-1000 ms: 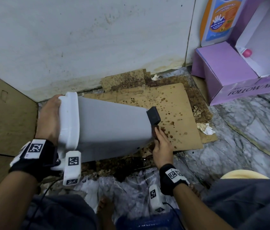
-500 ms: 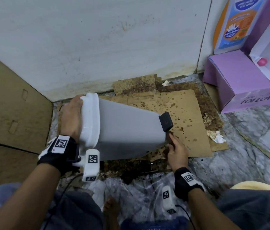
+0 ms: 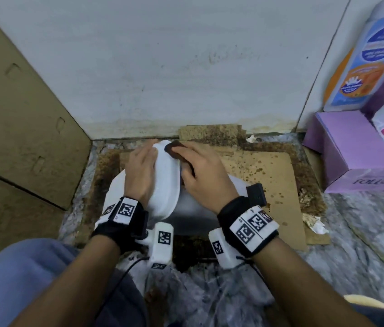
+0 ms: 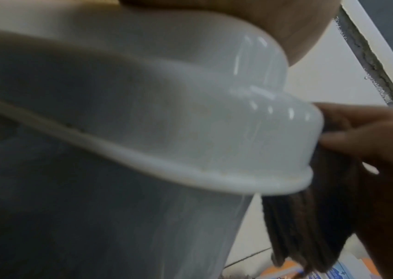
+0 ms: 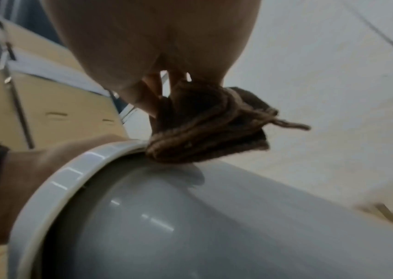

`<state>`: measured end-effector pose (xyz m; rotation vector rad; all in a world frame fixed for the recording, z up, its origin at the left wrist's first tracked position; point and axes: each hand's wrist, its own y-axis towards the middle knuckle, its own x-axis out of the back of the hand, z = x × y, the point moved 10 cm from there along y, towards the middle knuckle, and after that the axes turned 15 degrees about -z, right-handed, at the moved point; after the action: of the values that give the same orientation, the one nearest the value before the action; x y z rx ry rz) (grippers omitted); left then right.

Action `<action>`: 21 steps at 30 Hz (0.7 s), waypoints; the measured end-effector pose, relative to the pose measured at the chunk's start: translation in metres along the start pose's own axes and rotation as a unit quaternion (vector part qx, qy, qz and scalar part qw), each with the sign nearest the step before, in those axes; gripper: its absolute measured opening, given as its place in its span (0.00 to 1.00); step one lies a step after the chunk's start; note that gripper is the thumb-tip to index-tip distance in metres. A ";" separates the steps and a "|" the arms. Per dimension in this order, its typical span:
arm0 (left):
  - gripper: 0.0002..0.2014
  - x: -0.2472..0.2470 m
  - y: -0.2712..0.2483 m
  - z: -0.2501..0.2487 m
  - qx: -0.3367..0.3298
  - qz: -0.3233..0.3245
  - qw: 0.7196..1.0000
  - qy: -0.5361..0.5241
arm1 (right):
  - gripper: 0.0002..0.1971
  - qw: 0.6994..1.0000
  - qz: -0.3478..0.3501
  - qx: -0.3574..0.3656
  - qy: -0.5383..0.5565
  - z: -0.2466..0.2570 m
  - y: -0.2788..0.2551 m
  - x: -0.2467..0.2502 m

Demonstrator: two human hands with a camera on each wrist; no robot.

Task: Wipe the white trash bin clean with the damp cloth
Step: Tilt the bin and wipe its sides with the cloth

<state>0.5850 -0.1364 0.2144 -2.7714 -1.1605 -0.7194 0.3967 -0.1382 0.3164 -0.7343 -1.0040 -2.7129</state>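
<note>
The white trash bin [image 3: 165,185] lies on its side on stained cardboard, its rim toward the wall and its black pedal [image 3: 256,193] at the right. My left hand [image 3: 139,172] lies over the rim, fingers curved round its edge, steadying it. My right hand [image 3: 206,177] grips a folded dark brown cloth [image 3: 174,148] and presses it on the bin's upper side, right against the rim. In the right wrist view the cloth [image 5: 202,136] sits where the rim [image 5: 54,185] meets the grey body [image 5: 190,226]. In the left wrist view the cloth [image 4: 310,236] hangs beside the rim [image 4: 190,132].
Stained cardboard [image 3: 264,171] covers the marble floor under the bin. A white wall [image 3: 186,67] stands just behind. A cardboard panel [image 3: 21,138] leans at the left. A purple box [image 3: 351,152] and a bottle [image 3: 361,57] stand at the right. Crumpled plastic [image 3: 210,296] lies near my knees.
My right hand has carried the cloth from the bin's base by the pedal up to its rim. The bin has swung so the rim faces the wall, and my left hand stays on the rim.
</note>
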 end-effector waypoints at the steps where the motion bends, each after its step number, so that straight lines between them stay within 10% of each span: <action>1: 0.25 -0.001 0.000 0.002 0.004 -0.002 1.000 -0.021 | 0.20 0.999 0.027 0.023 -0.031 0.007 0.003 -0.009; 21: 0.31 0.011 -0.042 -0.038 0.064 -0.023 0.996 -0.053 | 0.13 0.981 0.118 0.039 -0.147 0.002 0.033 -0.030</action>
<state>0.5475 -0.1074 0.2475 -2.7130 -1.2446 -0.4884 0.4339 -0.1622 0.3214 -1.1820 -1.0013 -2.3951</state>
